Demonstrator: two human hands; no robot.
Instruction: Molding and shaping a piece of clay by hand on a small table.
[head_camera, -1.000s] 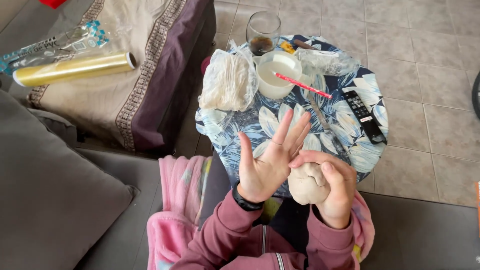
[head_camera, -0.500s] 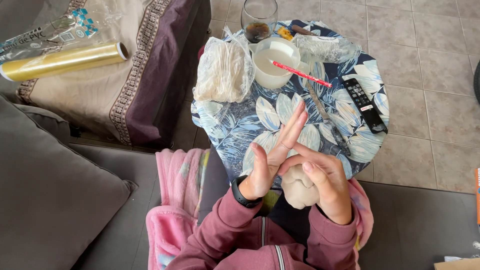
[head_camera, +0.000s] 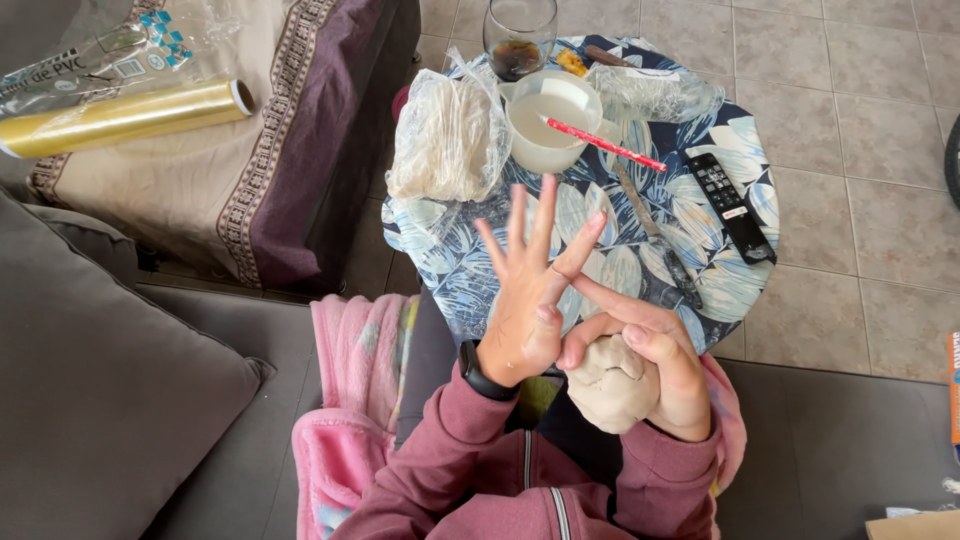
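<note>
1. Head view, the hands: the left hand (head_camera: 525, 300) is raised palm-up in front of the person, its fingers (head_camera: 545, 215) spread wide and holding nothing. The right hand (head_camera: 660, 365) cradles a lump of pale clay (head_camera: 610, 385) against its palm, close to the body and just below the near edge of the table (head_camera: 470, 270).

2. Head view, contact: the right forefinger (head_camera: 595, 292) stretches out from the lump and touches the left ring finger, near a thin ring there. The other right fingers stay curled round the clay.

3. Head view, what has changed: a second ago the left hand stood beside the clay with the right hand closed over the lump. Half a second ago the two hands had drawn together. Now the left hand is higher and more splayed, and the right forefinger has come out to meet it. By my judgement the shaping of the clay is paused while the person tends to the left fingers, perhaps clearing clay off them.

4. Head view, surroundings: on the leaf-patterned table stand a white mug (head_camera: 545, 120) with a red stick (head_camera: 605, 145) across it, a plastic bag (head_camera: 440, 140), a glass (head_camera: 520, 35), a knife (head_camera: 660, 240) and a black remote (head_camera: 730, 205). A roll of cling film (head_camera: 120, 118) lies on the covered seat to the left.
</note>
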